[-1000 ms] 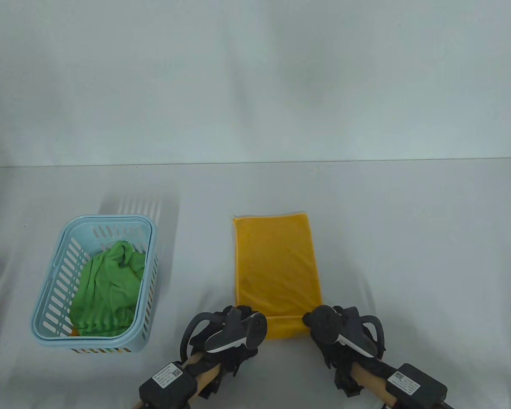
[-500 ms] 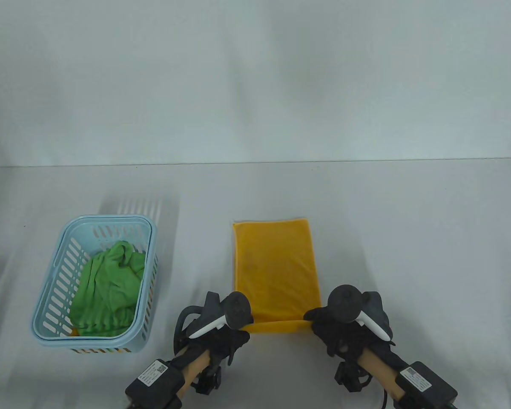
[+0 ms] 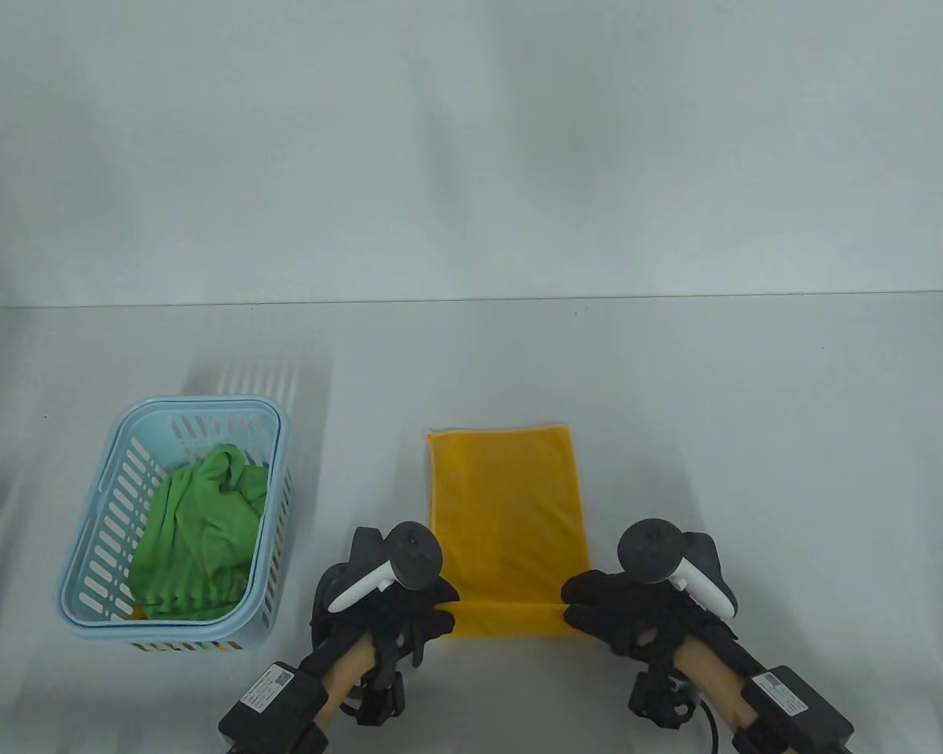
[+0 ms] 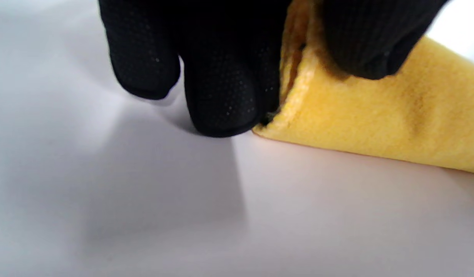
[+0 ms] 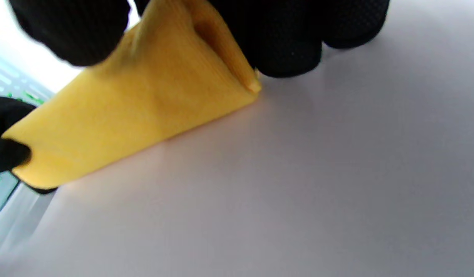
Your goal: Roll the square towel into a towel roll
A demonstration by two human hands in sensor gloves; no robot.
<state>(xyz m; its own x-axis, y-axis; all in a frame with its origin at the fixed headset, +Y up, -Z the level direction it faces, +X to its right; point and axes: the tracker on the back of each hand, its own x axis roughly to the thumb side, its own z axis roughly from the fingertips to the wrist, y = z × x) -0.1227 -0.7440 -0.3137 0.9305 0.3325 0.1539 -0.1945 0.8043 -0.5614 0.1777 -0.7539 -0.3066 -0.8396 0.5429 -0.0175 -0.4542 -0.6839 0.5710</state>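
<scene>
Pale grey-white counter (image 3: 676, 408), wide and smooth. On its left side a light blue slotted plastic basket (image 3: 110, 503) holding a crumpled green cloth (image 3: 196, 534). Centre front: folded yellow microfibre towel (image 3: 507, 510), lying flat, near edge turned over into a narrow first roll. Left hand (image 3: 409, 609), in a black glove, pinches the roll's left end between thumb and curled fingers (image 4: 221, 96). Right hand (image 3: 621, 609), gloved the same, pinches the right end. White labels on the black wrist modules, print too small to read.
</scene>
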